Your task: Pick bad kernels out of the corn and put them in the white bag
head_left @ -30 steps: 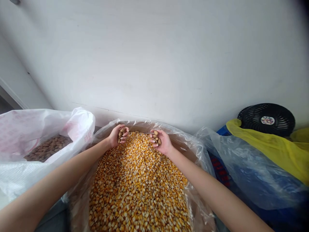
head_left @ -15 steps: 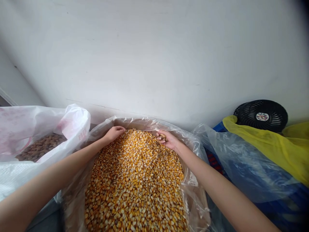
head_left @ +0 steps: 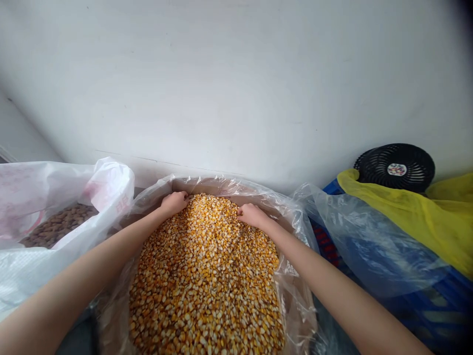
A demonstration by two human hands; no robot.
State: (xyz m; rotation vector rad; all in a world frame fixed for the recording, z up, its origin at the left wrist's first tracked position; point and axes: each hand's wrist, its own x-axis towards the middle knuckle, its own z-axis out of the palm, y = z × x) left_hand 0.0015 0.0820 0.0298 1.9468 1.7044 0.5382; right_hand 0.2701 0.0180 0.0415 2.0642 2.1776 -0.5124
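A heap of yellow and orange corn kernels (head_left: 207,276) fills a cardboard box lined with a clear plastic bag (head_left: 301,305). At the heap's far left edge is my left hand (head_left: 175,203), its fingers curled in; what they hold, if anything, is hidden. My right hand (head_left: 252,216) rests at the far right part of the heap, palm turned down, with fingertips pressed together at the kernels. Whatever lies inside those fingers cannot be seen.
On the left stands a white sack (head_left: 114,190) with brown nuts or beans (head_left: 59,226) in it. To the right are blue crates (head_left: 424,315), clear plastic, a yellow mesh bag (head_left: 399,207) and a black fan (head_left: 395,167). A pale wall (head_left: 221,88) rises behind the box.
My right hand, earlier turned palm up with several brownish pieces showing in it, has turned over onto the corn. My left fingers have curled further in. The view has shifted slightly.
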